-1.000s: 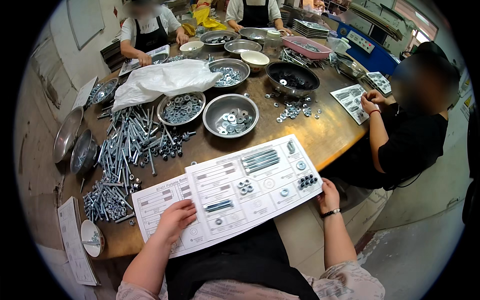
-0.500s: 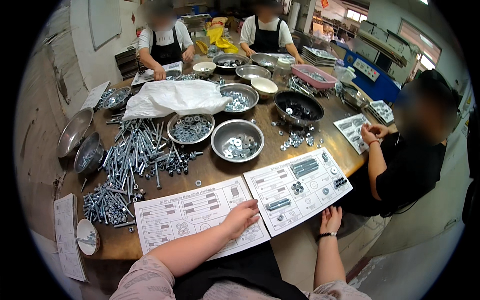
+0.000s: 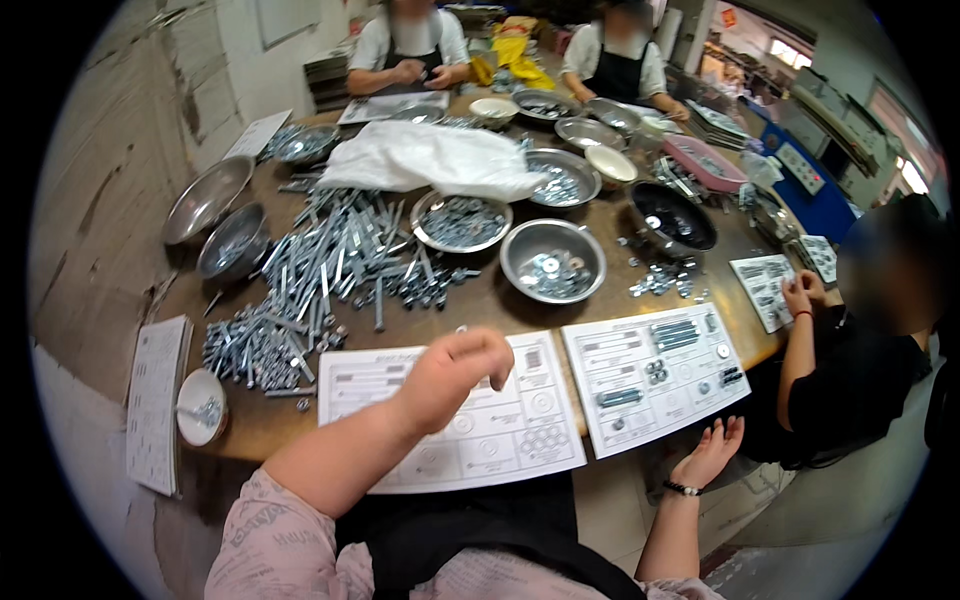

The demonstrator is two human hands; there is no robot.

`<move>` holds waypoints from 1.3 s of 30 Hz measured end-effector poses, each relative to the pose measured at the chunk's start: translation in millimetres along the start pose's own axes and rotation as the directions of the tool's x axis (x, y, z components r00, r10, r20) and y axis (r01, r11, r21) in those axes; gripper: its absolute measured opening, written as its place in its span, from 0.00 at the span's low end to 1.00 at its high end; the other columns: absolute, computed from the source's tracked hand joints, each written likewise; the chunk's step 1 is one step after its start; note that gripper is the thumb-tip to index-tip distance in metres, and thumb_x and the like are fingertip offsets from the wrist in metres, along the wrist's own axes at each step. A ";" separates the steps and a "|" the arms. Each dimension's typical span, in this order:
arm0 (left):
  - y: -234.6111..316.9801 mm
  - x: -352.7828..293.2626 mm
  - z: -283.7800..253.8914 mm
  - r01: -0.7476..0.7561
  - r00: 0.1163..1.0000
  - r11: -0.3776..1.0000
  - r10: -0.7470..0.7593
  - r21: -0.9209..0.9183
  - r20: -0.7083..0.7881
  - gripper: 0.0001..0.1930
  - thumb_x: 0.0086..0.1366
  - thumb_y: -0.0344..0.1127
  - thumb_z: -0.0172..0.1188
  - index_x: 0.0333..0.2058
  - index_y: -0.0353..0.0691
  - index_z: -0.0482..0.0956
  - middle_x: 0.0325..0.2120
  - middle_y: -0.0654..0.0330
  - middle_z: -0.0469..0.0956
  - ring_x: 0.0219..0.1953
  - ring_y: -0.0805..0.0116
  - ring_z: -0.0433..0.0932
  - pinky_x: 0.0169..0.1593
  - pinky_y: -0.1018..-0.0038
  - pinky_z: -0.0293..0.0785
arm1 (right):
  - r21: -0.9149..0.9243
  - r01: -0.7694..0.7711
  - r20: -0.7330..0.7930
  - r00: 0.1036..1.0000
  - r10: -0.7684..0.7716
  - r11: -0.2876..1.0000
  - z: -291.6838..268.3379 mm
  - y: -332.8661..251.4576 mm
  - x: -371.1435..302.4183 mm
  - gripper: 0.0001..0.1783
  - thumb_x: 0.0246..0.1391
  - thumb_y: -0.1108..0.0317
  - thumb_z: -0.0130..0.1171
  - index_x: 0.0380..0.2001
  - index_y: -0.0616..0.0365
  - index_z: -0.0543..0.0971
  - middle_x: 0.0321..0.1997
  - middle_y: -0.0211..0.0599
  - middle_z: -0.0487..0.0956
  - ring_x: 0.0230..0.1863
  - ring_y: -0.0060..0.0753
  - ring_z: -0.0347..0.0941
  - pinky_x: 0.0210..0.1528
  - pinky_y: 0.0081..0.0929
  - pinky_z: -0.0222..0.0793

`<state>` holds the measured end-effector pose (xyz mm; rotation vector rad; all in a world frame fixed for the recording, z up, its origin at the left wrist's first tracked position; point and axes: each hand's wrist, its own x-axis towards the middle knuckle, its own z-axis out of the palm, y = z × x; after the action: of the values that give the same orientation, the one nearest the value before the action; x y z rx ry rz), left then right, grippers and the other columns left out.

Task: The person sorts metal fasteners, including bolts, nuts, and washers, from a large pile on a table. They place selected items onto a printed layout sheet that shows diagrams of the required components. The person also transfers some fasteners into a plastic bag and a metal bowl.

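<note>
My left hand [image 3: 455, 375] is raised over the left printed hardware sheet [image 3: 490, 455], its fingers bent downward and blurred. Whether anything is in them is hidden. My right hand [image 3: 706, 455], palm up with fingers apart, is just below the near right edge of the second sheet [image 3: 655, 415] and holds nothing visible. That sheet carries long bolts [image 3: 676, 334], shorter bolts [image 3: 619, 398], several nuts [image 3: 657, 372], black nuts [image 3: 733, 376] and a washer [image 3: 723, 351]. No loose parts show on the visible area of the left sheet.
Beyond the sheets lie a heap of bolts [image 3: 335, 250] and steel bowls of washers [image 3: 462, 222] and large washers [image 3: 553, 270]. A black pan [image 3: 672, 218] stands right of them. A white sack [image 3: 420, 160] lies behind. A co-worker sits at right; two more work across the table.
My left hand has lifted from the sheet and moved forward. My right hand has turned its fingers outward beside the second sheet. The view has shifted, moving the table contents rightward.
</note>
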<state>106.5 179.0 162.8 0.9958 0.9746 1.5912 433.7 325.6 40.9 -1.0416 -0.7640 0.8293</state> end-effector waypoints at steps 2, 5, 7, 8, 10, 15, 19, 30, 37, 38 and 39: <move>20.4 -11.7 -9.3 -0.171 0.975 0.940 0.204 -0.296 0.086 0.16 0.62 0.37 0.45 0.16 0.40 0.66 0.19 0.62 0.66 0.22 0.73 0.63 0.32 0.75 0.59 | 0.071 -0.036 0.103 0.994 0.028 0.997 17.6 -2.6 -7.7 0.21 0.56 0.73 0.42 0.54 0.59 0.59 0.55 0.31 0.60 0.46 0.21 0.61 0.45 0.18 0.57; 40.3 -32.8 -17.5 -0.333 0.882 0.850 0.434 -0.408 0.184 0.20 0.63 0.42 0.42 0.14 0.42 0.61 0.16 0.66 0.61 0.20 0.72 0.63 0.33 0.75 0.57 | 0.086 -0.058 0.180 0.983 0.042 0.995 34.5 -0.6 -22.9 0.21 0.56 0.74 0.42 0.54 0.58 0.60 0.54 0.31 0.62 0.44 0.21 0.63 0.45 0.18 0.57; 73.0 -55.2 -2.2 -0.543 0.754 0.790 0.608 -0.284 0.248 0.21 0.64 0.42 0.41 0.13 0.44 0.61 0.13 0.69 0.59 0.18 0.72 0.62 0.32 0.75 0.59 | 0.082 -0.104 0.235 0.969 0.082 0.991 46.8 -1.5 -34.1 0.20 0.56 0.74 0.42 0.53 0.57 0.61 0.53 0.30 0.63 0.43 0.21 0.63 0.44 0.19 0.58; 89.0 -72.6 3.8 -0.619 0.678 0.738 0.675 -0.268 0.291 0.19 0.63 0.41 0.42 0.13 0.44 0.62 0.13 0.66 0.62 0.17 0.69 0.61 0.33 0.67 0.62 | 0.073 -0.128 0.266 0.958 0.104 0.989 52.1 -0.4 -39.4 0.20 0.56 0.73 0.42 0.53 0.56 0.61 0.53 0.29 0.64 0.42 0.20 0.63 0.44 0.19 0.58; 112.6 -101.2 13.6 -0.730 0.518 0.625 0.770 -0.276 0.373 0.17 0.61 0.39 0.43 0.14 0.44 0.64 0.13 0.64 0.66 0.17 0.67 0.61 0.35 0.60 0.66 | 0.044 -0.152 0.312 0.941 0.131 0.987 55.8 0.9 -45.3 0.20 0.57 0.72 0.42 0.54 0.54 0.61 0.52 0.27 0.65 0.40 0.18 0.63 0.43 0.19 0.58; 123.0 -148.9 28.6 -0.835 0.321 0.466 0.845 -0.294 0.428 0.16 0.61 0.38 0.44 0.14 0.44 0.64 0.14 0.64 0.66 0.17 0.67 0.62 0.34 0.62 0.66 | 0.050 -0.185 0.480 0.866 0.138 0.981 63.3 5.3 -62.3 0.19 0.58 0.72 0.41 0.54 0.54 0.62 0.51 0.29 0.65 0.38 0.18 0.64 0.40 0.17 0.59; 117.7 -162.6 31.8 -0.865 0.291 0.424 0.859 -0.267 0.421 0.15 0.60 0.37 0.44 0.15 0.44 0.65 0.14 0.63 0.66 0.18 0.67 0.63 0.34 0.63 0.66 | 0.043 -0.209 0.578 0.803 0.146 0.977 67.9 10.5 -73.8 0.19 0.58 0.71 0.41 0.54 0.56 0.62 0.51 0.31 0.66 0.38 0.18 0.65 0.41 0.17 0.58; 100.3 -177.2 11.2 -0.894 0.257 0.370 0.886 -0.254 0.385 0.13 0.59 0.35 0.45 0.16 0.42 0.66 0.16 0.63 0.68 0.19 0.68 0.65 0.33 0.66 0.66 | 0.037 -0.232 0.686 0.713 0.144 0.972 78.3 15.3 -84.5 0.20 0.57 0.70 0.43 0.54 0.55 0.62 0.50 0.30 0.67 0.37 0.17 0.65 0.43 0.17 0.58; 94.6 -180.1 4.2 -0.896 0.255 0.365 0.889 -0.252 0.380 0.12 0.59 0.34 0.46 0.16 0.42 0.67 0.17 0.62 0.68 0.20 0.68 0.66 0.32 0.69 0.66 | 0.044 -0.251 0.705 0.694 0.148 0.967 82.1 14.4 -90.7 0.20 0.57 0.71 0.44 0.53 0.57 0.62 0.51 0.36 0.66 0.37 0.19 0.66 0.44 0.18 0.61; 94.6 -180.1 3.7 -0.896 0.253 0.364 0.890 -0.255 0.379 0.12 0.59 0.33 0.46 0.16 0.42 0.67 0.17 0.62 0.68 0.21 0.69 0.66 0.32 0.69 0.66 | 0.043 -0.253 0.708 0.691 0.149 0.966 82.3 14.6 -90.8 0.19 0.58 0.71 0.44 0.53 0.57 0.62 0.51 0.36 0.66 0.37 0.19 0.66 0.44 0.18 0.61; 94.2 -179.7 3.1 -0.896 0.255 0.365 0.889 -0.254 0.380 0.12 0.59 0.33 0.46 0.16 0.42 0.67 0.17 0.62 0.69 0.21 0.69 0.66 0.32 0.69 0.66 | 0.043 -0.255 0.710 0.688 0.150 0.966 82.4 14.9 -90.9 0.19 0.58 0.71 0.44 0.53 0.57 0.63 0.51 0.36 0.66 0.37 0.19 0.66 0.44 0.18 0.62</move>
<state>112.3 -13.9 225.7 2.0798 -0.0711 2.0462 316.8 285.5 40.0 -0.6662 -1.2263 1.5010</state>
